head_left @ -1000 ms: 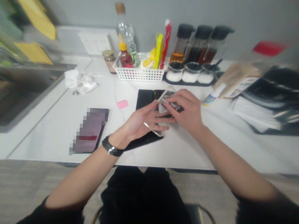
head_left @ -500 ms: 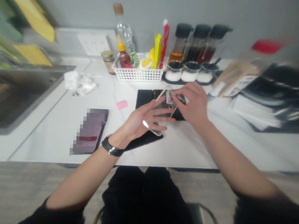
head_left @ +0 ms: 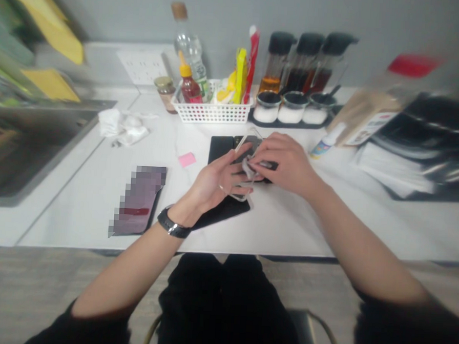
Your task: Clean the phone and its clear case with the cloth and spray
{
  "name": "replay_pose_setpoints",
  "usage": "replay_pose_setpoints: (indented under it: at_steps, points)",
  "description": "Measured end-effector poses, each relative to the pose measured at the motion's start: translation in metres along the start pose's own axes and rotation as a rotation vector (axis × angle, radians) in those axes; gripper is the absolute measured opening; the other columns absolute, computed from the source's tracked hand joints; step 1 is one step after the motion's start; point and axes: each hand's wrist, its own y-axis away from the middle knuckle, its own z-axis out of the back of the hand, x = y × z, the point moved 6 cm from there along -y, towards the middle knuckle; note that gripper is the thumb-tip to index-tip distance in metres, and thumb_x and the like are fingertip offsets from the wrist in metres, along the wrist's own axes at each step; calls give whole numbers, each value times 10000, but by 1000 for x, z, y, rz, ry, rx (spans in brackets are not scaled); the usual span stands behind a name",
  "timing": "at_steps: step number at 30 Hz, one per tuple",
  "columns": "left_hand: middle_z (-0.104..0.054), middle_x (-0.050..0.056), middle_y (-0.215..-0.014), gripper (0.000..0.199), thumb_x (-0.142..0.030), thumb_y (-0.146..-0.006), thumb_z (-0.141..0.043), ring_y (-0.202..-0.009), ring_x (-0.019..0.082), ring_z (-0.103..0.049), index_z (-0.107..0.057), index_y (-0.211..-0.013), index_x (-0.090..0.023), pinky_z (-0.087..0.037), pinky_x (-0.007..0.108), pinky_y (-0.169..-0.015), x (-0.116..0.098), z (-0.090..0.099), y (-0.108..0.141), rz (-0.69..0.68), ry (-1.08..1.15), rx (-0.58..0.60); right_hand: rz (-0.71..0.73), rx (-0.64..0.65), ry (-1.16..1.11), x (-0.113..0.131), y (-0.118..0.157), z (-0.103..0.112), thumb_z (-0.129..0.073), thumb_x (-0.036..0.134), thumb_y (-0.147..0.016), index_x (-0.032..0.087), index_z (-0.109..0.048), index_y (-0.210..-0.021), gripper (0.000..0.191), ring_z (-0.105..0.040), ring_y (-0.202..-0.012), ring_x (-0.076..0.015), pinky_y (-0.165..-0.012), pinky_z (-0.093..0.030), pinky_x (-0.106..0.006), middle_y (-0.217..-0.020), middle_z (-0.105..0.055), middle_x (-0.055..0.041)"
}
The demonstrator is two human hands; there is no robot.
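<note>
The crumpled grey cloth (head_left: 248, 169) has shifted away from the white perforated plastic basket (head_left: 213, 113) since the earlier frame. The right hand (head_left: 286, 162) pinches this cloth; the left hand (head_left: 216, 179), fingers spread, grasps the transparent rectangular phone case (head_left: 242, 143) in front of the basket.

Indoor light, flat, diffuse, direction unclear. Counter (head_left: 307, 232) bright; trousers (head_left: 222, 305) near black, folds lost. Shadows faint, soft.
Basket (head_left: 213, 113) fairly legible, slightly soft.
Far left of basket: cloth (head_left: 54, 27) smeared.
Far right of basket: jar (head_left: 371, 115) stretched, blurred; plates (head_left: 427, 131) streaked by glare.
Front-left of basket: phone (head_left: 139, 203) mosaic-pixelated.
Front of basket: highlights on case (head_left: 242, 143) edge, watch (head_left: 173, 224).
</note>
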Motion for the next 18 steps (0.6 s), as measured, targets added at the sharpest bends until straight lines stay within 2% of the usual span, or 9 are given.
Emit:
replay_pose_setpoints:
  at_steps: [2, 4, 6, 8, 11, 14, 16, 18]
  points:
    - [-763, 158, -1301, 614, -496, -1086, -489, -1104, 318, -784, -468, -1646, -244, -633, 357, -769, 1, -1, 1, 20, -24, 16, -91, -96, 97, -13, 2, 10, -712, 233, -976, 250, -766, -847, 141, -621, -848, -236, -795, -460, -415, -869, -747, -30]
    - [-736, 183, -1380, 603, -509, -1091, -467, -1145, 343, -779, -475, -1631, -240, -639, 361, -760, 3, -2, 2, 45, -23, 50, -157, -219, 140, -17, 5, 15, -683, 228, -983, 242, -755, -871, 134, -622, -836, -238, -775, -460, -408, -867, -730, -38]
    - [-729, 209, -1395, 570, -502, -1093, -465, -1140, 357, -782, -518, -1580, -210, -648, 379, -763, 5, -4, 2, 68, -2, 94, -185, -312, 118, -13, 7, 15, -657, 228, -1007, 238, -747, -895, 145, -638, -846, -236, -768, -476, -400, -875, -725, -43]
    - [-759, 217, -1322, 511, -483, -1089, -490, -1102, 353, -791, -591, -1478, -168, -656, 391, -767, 8, -5, 2, 80, 28, 109, -144, -338, 51, -2, 7, 8, -649, 232, -1029, 237, -752, -917, 153, -658, -862, -228, -778, -497, -394, -904, -739, -46]
    - [-808, 120, -1046, 400, -407, -1099, -486, -857, 248, -800, -655, -1363, -159, -658, 358, -717, 7, -2, -1, 51, 99, 46, 23, -230, -60, 21, 1, -7, -676, 272, -1042, 252, -769, -933, 145, -678, -925, -221, -833, -520, -400, -955, -769, -32]
    - [-755, 18, -849, 388, -342, -1115, -436, -605, 136, -694, -656, -1392, -181, -597, 249, -594, 3, 0, -4, -29, 185, 3, 170, -36, -86, 35, -3, -19, -694, 314, -1041, 272, -781, -912, 161, -659, -1039, -238, -902, -518, -413, -952, -780, -14]
    - [-765, 20, -901, 428, -356, -1116, -435, -629, 129, -697, -626, -1464, -197, -598, 246, -620, 0, 1, -5, -63, 181, -6, 174, 24, -40, 31, -5, -17, -708, 309, -1032, 275, -784, -893, 162, -641, -1023, -244, -888, -495, -418, -929, -781, -7]
    - [-792, 54, -1044, 501, -417, -1109, -461, -792, 178, -762, -560, -1562, -228, -636, 310, -738, -1, 2, -4, -66, 116, -15, 98, 7, 36, 18, -4, -8, -723, 296, -1018, 265, -777, -877, 153, -628, -953, -241, -848, -462, -424, -915, -779, -7]
